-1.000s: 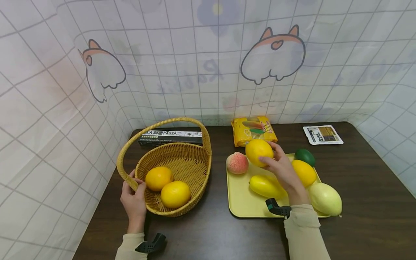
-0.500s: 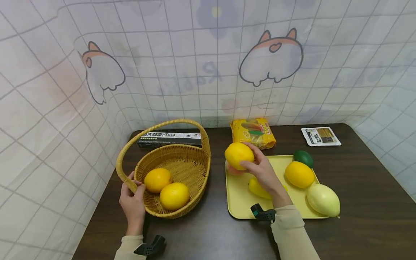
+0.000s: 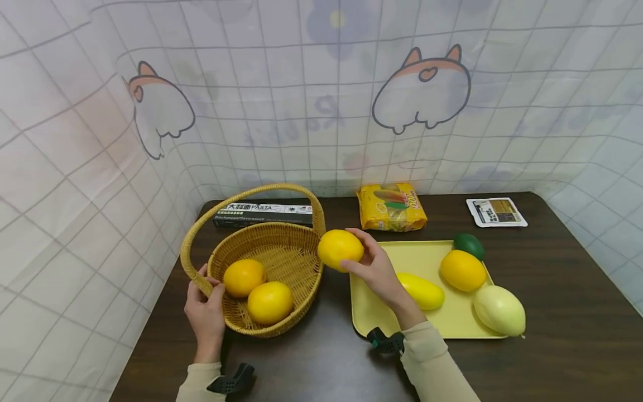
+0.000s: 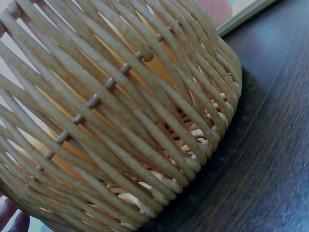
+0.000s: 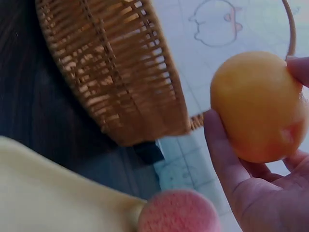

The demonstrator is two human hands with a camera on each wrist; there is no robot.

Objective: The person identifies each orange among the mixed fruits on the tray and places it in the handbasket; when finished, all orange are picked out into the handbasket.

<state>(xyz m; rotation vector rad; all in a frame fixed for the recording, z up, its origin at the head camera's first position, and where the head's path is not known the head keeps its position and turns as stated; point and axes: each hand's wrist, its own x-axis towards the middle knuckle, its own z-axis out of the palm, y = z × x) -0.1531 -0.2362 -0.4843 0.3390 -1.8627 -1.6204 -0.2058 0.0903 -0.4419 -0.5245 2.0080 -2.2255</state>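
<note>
With its thumb and fingers, my right hand (image 3: pixel 377 273) holds a yellow lemon (image 3: pixel 340 250) just beside the right rim of a wicker basket (image 3: pixel 306 304). In the right wrist view, the lemon (image 5: pixel 258 106) looks orange-yellow and sits between thumb and fingers. My left hand (image 3: pixel 206 312) grips the basket's left rim at the foot of its tall handle. Two more yellow fruits (image 3: pixel 270 302) lie inside the basket on its left side. In the left wrist view, the woven wall (image 4: pixel 111 106) fills most of the picture.
A yellow tray (image 3: pixel 372 318) holds an elongated yellow fruit (image 3: pixel 422 291), another lemon (image 3: pixel 463 271), a pale green fruit (image 3: pixel 499 310) and a dark green one (image 3: pixel 469 245). A peach (image 5: pixel 178 212) shows by the tray. Behind stand a pasta box (image 3: pixel 263 215), yellow packet (image 3: pixel 392 206) and white pouch (image 3: pixel 496 212).
My right hand has carried the lemon left from over the tray to the basket's right rim, passing in front of the peach. The left hand stays on the basket.
</note>
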